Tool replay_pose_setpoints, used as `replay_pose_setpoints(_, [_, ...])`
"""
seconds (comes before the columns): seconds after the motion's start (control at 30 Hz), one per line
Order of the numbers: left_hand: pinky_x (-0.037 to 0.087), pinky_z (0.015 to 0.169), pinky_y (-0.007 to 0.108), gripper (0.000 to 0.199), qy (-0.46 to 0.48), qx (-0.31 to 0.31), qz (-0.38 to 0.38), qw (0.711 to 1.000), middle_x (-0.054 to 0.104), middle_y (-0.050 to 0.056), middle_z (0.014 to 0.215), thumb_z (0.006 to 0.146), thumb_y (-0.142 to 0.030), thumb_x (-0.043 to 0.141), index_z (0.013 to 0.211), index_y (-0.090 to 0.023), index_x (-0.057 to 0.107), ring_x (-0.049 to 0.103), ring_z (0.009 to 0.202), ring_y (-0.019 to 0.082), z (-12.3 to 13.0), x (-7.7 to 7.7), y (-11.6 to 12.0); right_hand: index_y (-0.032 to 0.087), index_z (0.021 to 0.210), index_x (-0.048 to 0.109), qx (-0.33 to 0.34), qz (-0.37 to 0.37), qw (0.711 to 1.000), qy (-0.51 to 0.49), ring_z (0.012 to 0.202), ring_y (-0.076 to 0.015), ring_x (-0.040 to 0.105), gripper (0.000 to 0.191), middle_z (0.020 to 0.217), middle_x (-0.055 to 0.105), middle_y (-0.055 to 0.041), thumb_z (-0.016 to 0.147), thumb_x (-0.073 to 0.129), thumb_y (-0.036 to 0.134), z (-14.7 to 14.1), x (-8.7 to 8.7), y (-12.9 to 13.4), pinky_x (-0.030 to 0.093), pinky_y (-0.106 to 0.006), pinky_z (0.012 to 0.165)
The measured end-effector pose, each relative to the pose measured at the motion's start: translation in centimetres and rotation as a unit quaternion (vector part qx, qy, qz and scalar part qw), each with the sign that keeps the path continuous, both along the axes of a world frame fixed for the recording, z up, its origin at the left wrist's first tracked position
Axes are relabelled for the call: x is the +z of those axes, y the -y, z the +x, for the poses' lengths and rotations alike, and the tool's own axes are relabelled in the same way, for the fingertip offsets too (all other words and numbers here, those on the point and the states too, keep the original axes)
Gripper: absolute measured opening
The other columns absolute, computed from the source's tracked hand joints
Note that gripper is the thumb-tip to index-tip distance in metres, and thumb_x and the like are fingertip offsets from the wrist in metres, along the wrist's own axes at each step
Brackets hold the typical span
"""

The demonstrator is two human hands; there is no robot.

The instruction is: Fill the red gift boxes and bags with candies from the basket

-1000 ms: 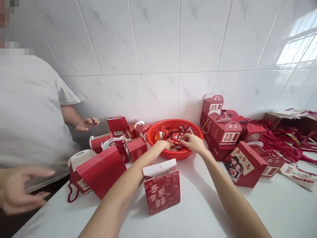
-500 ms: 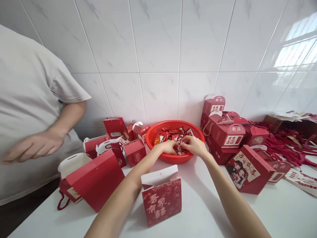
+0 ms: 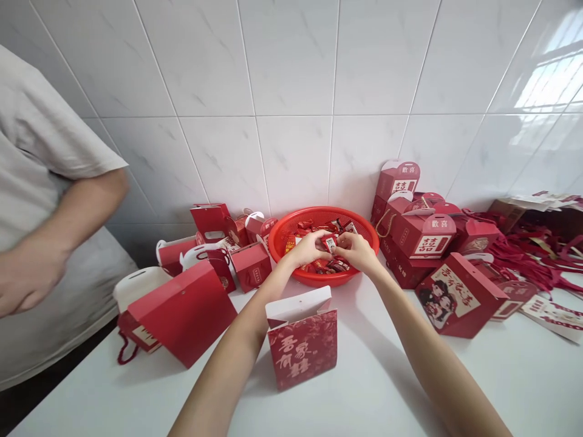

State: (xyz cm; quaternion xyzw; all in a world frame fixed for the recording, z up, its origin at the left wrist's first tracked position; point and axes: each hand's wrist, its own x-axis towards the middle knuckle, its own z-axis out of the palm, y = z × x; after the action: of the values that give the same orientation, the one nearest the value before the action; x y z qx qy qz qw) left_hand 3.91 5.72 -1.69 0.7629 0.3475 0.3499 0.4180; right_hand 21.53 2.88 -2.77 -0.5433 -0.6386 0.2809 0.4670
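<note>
While over the red basket [image 3: 319, 280], left hand [image 3: 310, 250] and right hand [image 3: 357, 250] closed on a red packet [image 3: 330, 243] between them.

The basket [image 3: 325, 278] looks like smooth red plastic, slightly shiny. The candy wrappers [image 3: 339, 266] look like glossy film. The open box [image 3: 304, 351] looks like paper card with a satin finish. The wall tiles [image 3: 291, 73] are glossy and smooth, the desk [image 3: 364, 388] smooth and pale, the shirt [image 3: 50, 133] matt cloth.

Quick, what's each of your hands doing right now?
Left hand: fingers on a small wrapped candy.
Right hand: fingertips at the same candy.
</note>
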Motion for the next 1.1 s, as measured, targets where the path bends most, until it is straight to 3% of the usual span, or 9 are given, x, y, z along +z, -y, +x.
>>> replay_pose_setpoints(0.13, [0.055, 0.083, 0.034, 0.064, -0.075, 0.020, -0.022, 0.997, 0.073, 0.009, 0.110, 0.066, -0.012, 0.074, 0.128, -0.019, 0.064, 0.068, 0.099, 0.025, 0.3, 0.0, 0.3, 0.022, 0.067, 0.056, -0.042, 0.028, 0.993, -0.107, 0.067, -0.0158, 0.057, 0.020, 0.068, 0.063, 0.0027, 0.061, 0.074, 0.031, 0.1, 0.2, -0.2, 0.044, -0.028, 0.065])
replay_pose_setpoints(0.2, [0.055, 0.082, 0.032, 0.052, -0.178, -0.037, -0.035, 0.983, 0.075, 0.006, 0.106, 0.065, -0.012, 0.071, 0.116, -0.022, 0.072, 0.069, 0.097, 0.025, 0.5, 0.1, 0.5, 0.023, 0.071, 0.053, -0.056, 0.038, 0.983, -0.173, 0.070, -0.0161, 0.059, 0.025, 0.069, 0.062, 0.0030, 0.063, 0.073, 0.035, 0.5, 0.4, -0.4, 0.047, -0.029, 0.067])
replay_pose_setpoints(0.3, [0.053, 0.081, 0.029, 0.043, -0.333, -0.135, -0.055, 0.932, 0.076, 0.001, 0.109, 0.063, -0.010, 0.065, 0.100, -0.028, 0.078, 0.069, 0.096, 0.025, 1.0, 0.4, 0.5, 0.024, 0.072, 0.048, -0.049, 0.027, 0.963, -0.263, 0.071, -0.0173, 0.063, 0.031, 0.067, 0.060, 0.0030, 0.063, 0.072, 0.042, 0.9, 0.7, -0.4, 0.052, -0.030, 0.067])
replay_pose_setpoints(0.4, [0.053, 0.075, 0.027, 0.043, -0.425, -0.115, -0.056, 0.896, 0.074, 0.002, 0.115, 0.060, -0.012, 0.065, 0.098, -0.028, 0.079, 0.069, 0.094, 0.025, 1.5, 0.7, 0.1, 0.025, 0.070, 0.047, -0.021, 0.004, 0.942, -0.335, 0.073, -0.0196, 0.067, 0.033, 0.066, 0.062, 0.0019, 0.060, 0.072, 0.043, 1.0, 1.0, -0.3, 0.055, -0.033, 0.067])
replay_pose_setpoints(0.47, [0.052, 0.067, 0.028, 0.044, -0.459, -0.088, -0.061, 0.882, 0.076, 0.005, 0.108, 0.057, -0.014, 0.068, 0.098, -0.025, 0.079, 0.068, 0.083, 0.025, 1.7, 0.6, -0.3, 0.024, 0.070, 0.049, -0.005, -0.008, 0.930, -0.368, 0.074, -0.0207, 0.068, 0.031, 0.065, 0.064, 0.0013, 0.059, 0.073, 0.040, 0.9, 1.1, -0.3, 0.057, -0.034, 0.068])
replay_pose_setpoints(0.63, [0.049, 0.058, 0.027, 0.035, -0.449, -0.077, -0.063, 0.888, 0.077, 0.006, 0.091, 0.055, -0.017, 0.070, 0.089, -0.020, 0.078, 0.063, 0.064, 0.021, 1.6, -0.2, -0.8, 0.022, 0.071, 0.056, 0.019, -0.023, 0.914, -0.404, 0.076, -0.0223, 0.071, 0.028, 0.065, 0.067, 0.0006, 0.056, 0.076, 0.035, 0.7, 1.3, -0.3, 0.060, -0.037, 0.071])
replay_pose_setpoints(0.9, [0.052, 0.064, 0.030, 0.019, -0.389, -0.037, -0.071, 0.918, 0.072, 0.002, 0.068, 0.051, -0.020, 0.074, 0.069, -0.023, 0.074, 0.063, 0.060, 0.022, 1.3, -1.9, -1.4, 0.022, 0.070, 0.057, 0.034, -0.033, 0.920, -0.389, 0.083, -0.0243, 0.071, 0.027, 0.069, 0.067, -0.0009, 0.057, 0.078, 0.034, 0.9, 1.2, 0.0, 0.059, -0.039, 0.076])
replay_pose_setpoints(1.1, [0.050, 0.061, 0.033, 0.018, -0.358, 0.013, -0.077, 0.930, 0.053, -0.001, 0.038, 0.042, -0.008, 0.070, 0.040, -0.021, 0.058, 0.054, 0.047, 0.019, 1.0, -2.6, -2.2, 0.023, 0.072, 0.058, 0.028, -0.027, 0.930, -0.365, 0.083, -0.0232, 0.070, 0.028, 0.070, 0.067, -0.0006, 0.056, 0.076, 0.036, 0.7, 1.1, 0.1, 0.058, -0.037, 0.078])
